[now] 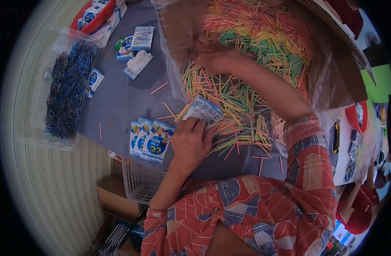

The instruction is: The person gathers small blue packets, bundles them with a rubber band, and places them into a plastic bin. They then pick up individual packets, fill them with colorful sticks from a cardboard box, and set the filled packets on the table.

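My left hand (189, 143) is closed on a white-and-blue packet (202, 112), which lies at the near edge of the pile of sticks. My right hand (212, 56) reaches into a plastic-lined cardboard box (176, 25), over thin coloured sticks (246, 94) in pink, yellow, green and orange. Its fingers look spread near the box's left wall, in shadow, and nothing can be made out between them. Beside my left hand, overlapping blue-and-white packets (156, 143) lie on the grey cloth.
A clear tray (78, 138) of dark twisted strands stands at the left, below a red basket (106, 21) of packets. More packets (142, 38) and loose sticks (159, 88) lie on the cloth. Under its edge is a white basket (138, 181). People in red caps (359, 209) are at the right.
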`<action>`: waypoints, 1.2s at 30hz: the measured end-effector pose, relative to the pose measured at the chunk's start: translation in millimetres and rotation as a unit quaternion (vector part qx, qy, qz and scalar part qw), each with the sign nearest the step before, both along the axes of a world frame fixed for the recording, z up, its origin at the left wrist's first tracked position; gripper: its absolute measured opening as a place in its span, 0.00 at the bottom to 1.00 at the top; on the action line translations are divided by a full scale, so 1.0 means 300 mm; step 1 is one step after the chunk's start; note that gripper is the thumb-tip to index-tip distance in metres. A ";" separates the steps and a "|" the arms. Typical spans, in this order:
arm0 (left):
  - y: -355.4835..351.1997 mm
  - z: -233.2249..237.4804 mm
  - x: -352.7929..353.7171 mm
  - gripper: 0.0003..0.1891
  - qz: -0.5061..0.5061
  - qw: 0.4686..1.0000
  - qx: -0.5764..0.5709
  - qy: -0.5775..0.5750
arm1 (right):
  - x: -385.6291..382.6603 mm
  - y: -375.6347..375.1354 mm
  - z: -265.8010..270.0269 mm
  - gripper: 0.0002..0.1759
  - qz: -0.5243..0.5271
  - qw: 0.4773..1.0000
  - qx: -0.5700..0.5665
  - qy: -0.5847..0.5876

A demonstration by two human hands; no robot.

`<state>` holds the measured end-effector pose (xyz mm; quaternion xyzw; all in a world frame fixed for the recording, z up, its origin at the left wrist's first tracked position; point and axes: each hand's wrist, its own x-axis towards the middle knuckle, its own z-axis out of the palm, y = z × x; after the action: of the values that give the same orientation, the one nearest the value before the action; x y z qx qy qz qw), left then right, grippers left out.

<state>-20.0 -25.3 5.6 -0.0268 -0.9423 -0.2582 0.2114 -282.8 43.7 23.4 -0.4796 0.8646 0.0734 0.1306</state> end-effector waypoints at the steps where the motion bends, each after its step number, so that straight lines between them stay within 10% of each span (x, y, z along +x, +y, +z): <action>1: -0.003 0.015 0.001 0.10 -0.002 1.000 0.002 -0.017 | -0.008 0.019 -0.019 0.29 0.044 0.997 -0.016 0.065; 6: -0.004 0.010 0.003 0.11 -0.013 0.999 0.010 -0.037 | 0.028 0.073 0.005 0.23 0.127 0.968 -0.017 0.214; 17: 0.040 -0.061 0.007 0.08 0.009 0.993 -0.079 0.084 | 0.098 0.191 0.042 0.13 -0.097 0.972 -0.190 0.104; 21: 0.036 -0.037 0.010 0.08 0.029 0.995 -0.075 0.062 | 0.082 0.225 -0.036 0.12 -0.154 0.977 -0.096 0.107; 27: -0.025 -0.043 -0.008 0.06 -0.005 0.999 0.030 0.040 | 0.097 0.284 -0.033 0.20 -0.130 0.933 -0.322 0.093; 30: -0.008 -0.056 0.011 0.04 -0.016 0.996 0.029 0.086 | 0.084 0.308 -0.054 0.18 -0.142 0.895 -0.423 0.002; 36: -0.009 -0.039 0.014 0.05 -0.007 0.999 -0.006 0.040 | 0.135 0.368 -0.012 0.16 -0.235 0.633 -0.633 -0.380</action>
<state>-15.7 -28.1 -6.1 -0.0451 -0.9345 -0.2524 0.2468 -242.4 154.1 20.0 -0.2110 0.6563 -0.7135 0.1254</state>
